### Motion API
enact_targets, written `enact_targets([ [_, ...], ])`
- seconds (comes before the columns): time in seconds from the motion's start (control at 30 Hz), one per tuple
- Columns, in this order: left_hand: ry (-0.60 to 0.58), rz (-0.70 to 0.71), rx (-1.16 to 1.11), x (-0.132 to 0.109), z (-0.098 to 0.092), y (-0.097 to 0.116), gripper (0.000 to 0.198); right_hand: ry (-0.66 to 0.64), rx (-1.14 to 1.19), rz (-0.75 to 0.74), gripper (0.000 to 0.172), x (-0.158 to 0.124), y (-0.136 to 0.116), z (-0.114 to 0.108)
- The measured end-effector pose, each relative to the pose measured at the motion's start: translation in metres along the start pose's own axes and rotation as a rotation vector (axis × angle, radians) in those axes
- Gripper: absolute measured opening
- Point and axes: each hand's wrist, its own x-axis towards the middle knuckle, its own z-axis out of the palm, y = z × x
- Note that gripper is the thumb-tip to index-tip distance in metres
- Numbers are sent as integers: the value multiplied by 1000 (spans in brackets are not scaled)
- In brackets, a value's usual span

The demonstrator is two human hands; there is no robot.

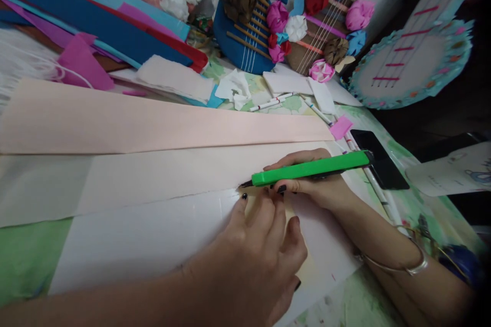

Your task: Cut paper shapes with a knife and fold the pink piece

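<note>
My right hand [310,184] is closed around a slim green utility knife [310,167]. Its dark tip touches the ragged edge of a cream paper sheet [153,181]. My left hand [261,235] lies open on a white sheet [153,235], its fingertips pressing close to the knife tip. Part of a pale yellow piece [303,260] shows beneath the left fingers. Above the cream sheet runs a long peach folded strip [164,122].
Decorated paper guitars [245,36] lean along the back. Coloured paper and foam sheets [95,20] are stacked at upper left. White-barrelled pens [272,102], a phone [378,158] and a pink scrap [340,126] lie beyond the right hand.
</note>
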Motion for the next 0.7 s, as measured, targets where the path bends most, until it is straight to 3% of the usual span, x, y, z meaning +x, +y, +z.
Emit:
enact_targets([
  [0.7, 1, 15, -11, 0, 0, 0, 52, 17, -2, 13, 21, -1, -2, -2],
])
